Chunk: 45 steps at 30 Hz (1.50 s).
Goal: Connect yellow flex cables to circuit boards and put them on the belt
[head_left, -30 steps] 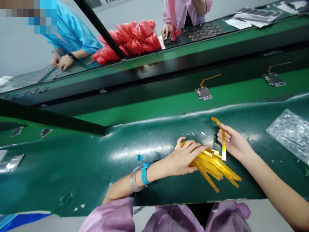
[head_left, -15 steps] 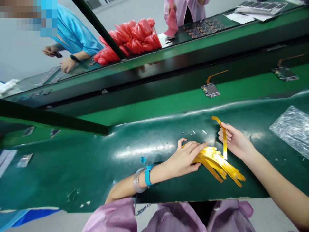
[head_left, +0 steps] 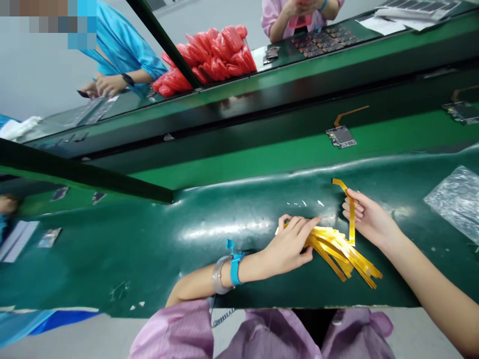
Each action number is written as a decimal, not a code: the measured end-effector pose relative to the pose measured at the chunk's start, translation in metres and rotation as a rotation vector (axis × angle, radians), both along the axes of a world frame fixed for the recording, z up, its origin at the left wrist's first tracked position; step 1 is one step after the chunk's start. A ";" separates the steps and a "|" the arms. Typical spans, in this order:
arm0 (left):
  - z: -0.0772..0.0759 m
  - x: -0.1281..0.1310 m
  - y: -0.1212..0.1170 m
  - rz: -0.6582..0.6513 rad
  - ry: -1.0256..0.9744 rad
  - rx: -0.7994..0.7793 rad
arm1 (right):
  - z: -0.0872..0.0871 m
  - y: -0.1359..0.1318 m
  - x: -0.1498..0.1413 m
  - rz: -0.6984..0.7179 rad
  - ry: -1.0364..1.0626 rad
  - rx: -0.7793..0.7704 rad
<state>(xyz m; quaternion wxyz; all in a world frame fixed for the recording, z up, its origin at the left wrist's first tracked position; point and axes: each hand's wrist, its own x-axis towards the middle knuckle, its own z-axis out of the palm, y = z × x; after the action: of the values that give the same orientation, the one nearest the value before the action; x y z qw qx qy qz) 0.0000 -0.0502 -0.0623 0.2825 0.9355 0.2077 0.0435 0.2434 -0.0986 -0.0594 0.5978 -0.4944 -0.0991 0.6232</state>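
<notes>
Between the thumb and fingers of my right hand (head_left: 368,217) is a single orange flex cable (head_left: 352,219), its bent dark-tipped end pointing up and left. My left hand (head_left: 290,244) is curled over a bundle of flex cables (head_left: 337,249) lying on the green mat (head_left: 232,214). The bundle's loose ends fan out to the right, below the single cable. Part of the bundle is hidden under my left fingers. A blue wrist strap (head_left: 235,268) and a clear bangle sit on my left wrist.
Beyond the mat, a circuit board (head_left: 341,136) with a flex cable lies on the green belt (head_left: 239,164), another farther right (head_left: 464,112). Bubble wrap (head_left: 456,199) rests at right. A green post (head_left: 90,172) slants in from the left. Red bags (head_left: 213,57) and two co-workers are across.
The circuit boards on the belt appear slightly farther right, and the whole view has shifted a little. My hands keep nearly the same pose. A co-worker's hand now shows at the far left.
</notes>
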 end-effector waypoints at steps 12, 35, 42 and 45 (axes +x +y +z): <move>-0.003 -0.011 0.002 0.037 -0.015 0.049 | 0.002 -0.036 0.055 -0.173 -0.970 -0.116; -0.007 -0.001 0.008 -0.057 -0.053 -0.022 | -0.033 -0.176 -0.016 0.304 -1.602 0.225; -0.006 0.001 0.006 -0.069 -0.063 -0.030 | -0.033 -0.175 -0.020 0.293 -1.558 0.239; -0.007 0.002 0.005 -0.073 -0.056 -0.024 | -0.032 -0.172 -0.022 0.294 -1.535 0.268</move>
<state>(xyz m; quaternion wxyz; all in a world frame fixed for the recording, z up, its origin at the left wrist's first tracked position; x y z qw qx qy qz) 0.0020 -0.0454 -0.0693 0.3007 0.9375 0.1658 0.0569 0.2209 -0.2709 -0.0917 0.3283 -0.6918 -0.6220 0.1633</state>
